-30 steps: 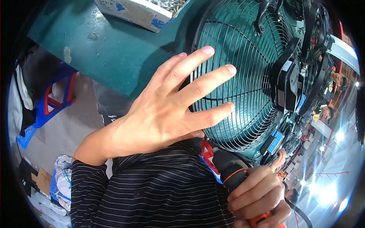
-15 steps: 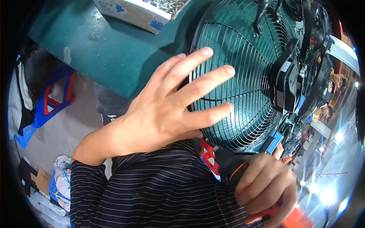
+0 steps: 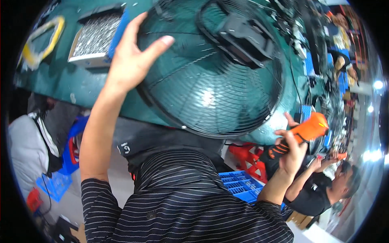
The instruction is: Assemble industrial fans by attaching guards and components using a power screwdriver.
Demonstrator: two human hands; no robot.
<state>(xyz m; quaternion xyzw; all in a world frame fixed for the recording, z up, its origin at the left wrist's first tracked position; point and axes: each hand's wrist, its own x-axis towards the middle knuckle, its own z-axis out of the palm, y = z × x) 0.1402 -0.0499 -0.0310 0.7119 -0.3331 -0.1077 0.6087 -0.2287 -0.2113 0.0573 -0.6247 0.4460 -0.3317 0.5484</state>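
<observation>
A large black fan with a round wire cage lies on the green table, its dark motor housing on top. At the cage's left rim is my left hand, thumb and forefinger spread and nothing in it; I cannot tell whether it touches the rim. Some of its fingers are hidden. Beyond the cage's lower right edge, my right hand is closed around an orange and black power screwdriver, apart from the fan. The tool's orange end points up and to the right.
An open box of small metal screws stands left of the fan, with a yellow ring-shaped thing farther left. Under the table's edge are a red stool and a blue plastic crate. A co-worker sits at the right.
The view has shifted, showing more of the table. My left hand has gone from over the cage to its left rim. My right hand has raised the power screwdriver beside the fan.
</observation>
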